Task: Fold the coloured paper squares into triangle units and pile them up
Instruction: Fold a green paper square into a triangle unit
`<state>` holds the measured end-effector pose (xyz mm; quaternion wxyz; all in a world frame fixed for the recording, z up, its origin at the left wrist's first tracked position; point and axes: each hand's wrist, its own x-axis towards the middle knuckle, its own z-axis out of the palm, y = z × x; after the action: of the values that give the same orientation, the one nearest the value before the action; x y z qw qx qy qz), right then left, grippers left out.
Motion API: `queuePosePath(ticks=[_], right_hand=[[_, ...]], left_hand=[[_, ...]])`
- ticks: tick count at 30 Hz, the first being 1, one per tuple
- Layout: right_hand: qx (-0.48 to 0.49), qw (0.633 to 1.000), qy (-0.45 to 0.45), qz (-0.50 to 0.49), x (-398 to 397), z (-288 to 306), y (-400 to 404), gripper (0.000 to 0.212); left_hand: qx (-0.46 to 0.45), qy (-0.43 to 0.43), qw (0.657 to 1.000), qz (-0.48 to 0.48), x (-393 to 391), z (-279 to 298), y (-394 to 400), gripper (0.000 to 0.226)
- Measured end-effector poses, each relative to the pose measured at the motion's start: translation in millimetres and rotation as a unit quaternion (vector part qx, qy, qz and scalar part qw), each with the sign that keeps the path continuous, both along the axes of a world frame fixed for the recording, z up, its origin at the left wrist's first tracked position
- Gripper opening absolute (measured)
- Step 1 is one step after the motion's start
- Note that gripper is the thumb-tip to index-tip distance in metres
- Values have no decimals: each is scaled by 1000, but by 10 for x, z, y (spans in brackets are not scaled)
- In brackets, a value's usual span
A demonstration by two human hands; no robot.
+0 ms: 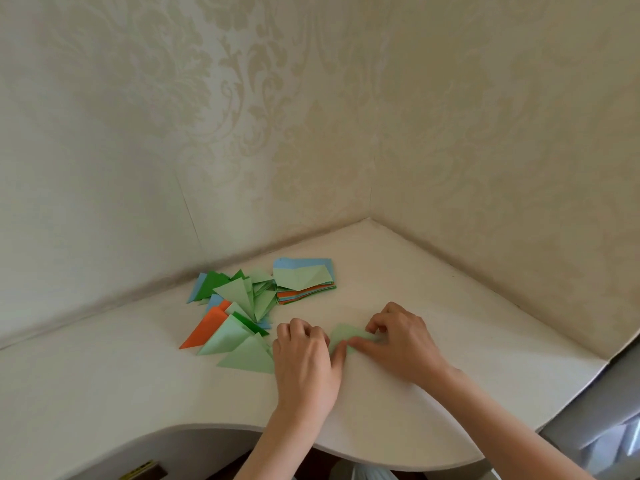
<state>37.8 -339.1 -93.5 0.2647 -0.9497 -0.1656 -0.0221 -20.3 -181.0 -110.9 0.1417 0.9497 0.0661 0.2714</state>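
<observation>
Pale damask wallpaper [311, 116] fills the upper frame, meeting in a corner above a cream desk [433, 271] with a curved front edge. No container is on the desk; the papers lie loose on it. Near the centre, a stack of unfolded squares [304, 289] shows orange, blue and green edges, with a light green creased sheet [301, 277] on top. To its left and lower left spreads a loose pile of folded triangles [235, 317] in light green, dark green, blue and orange.

Lower centre, both hands work 1 light green paper [346, 336] lying flat on the desk. Left hand [304, 358] has its fingers curled, thumb pressed on the paper's lower edge. Right hand [401, 341] pinches the paper's right side with curled fingers and thumb.
</observation>
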Motion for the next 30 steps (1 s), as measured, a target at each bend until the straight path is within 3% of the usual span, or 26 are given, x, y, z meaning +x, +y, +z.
queuePosePath(ticks=[8, 14, 18, 23, 26, 30], right_hand=[[52, 997, 52, -3, 68, 40, -57, 29], [128, 987, 100, 8, 99, 92, -150, 15], [129, 988, 86, 11, 42, 83, -150, 9], [111, 992, 66, 10, -7, 91, -104, 8], [97, 994, 56, 5, -23, 77, -83, 9], [84, 996, 43, -1, -31, 47, -73, 11]], left_hand=[[-57, -12, 998, -36, 4, -80, 90, 26], [-105, -7, 990, -92, -12, -110, 178, 20], [-119, 7, 988, -100, -74, -81, 179, 18], [-81, 25, 993, -82, -135, -37, 31, 36], [-59, 18, 996, -63, -119, 15, -92, 25], [-78, 67, 994, -38, -81, 139, -195, 37]])
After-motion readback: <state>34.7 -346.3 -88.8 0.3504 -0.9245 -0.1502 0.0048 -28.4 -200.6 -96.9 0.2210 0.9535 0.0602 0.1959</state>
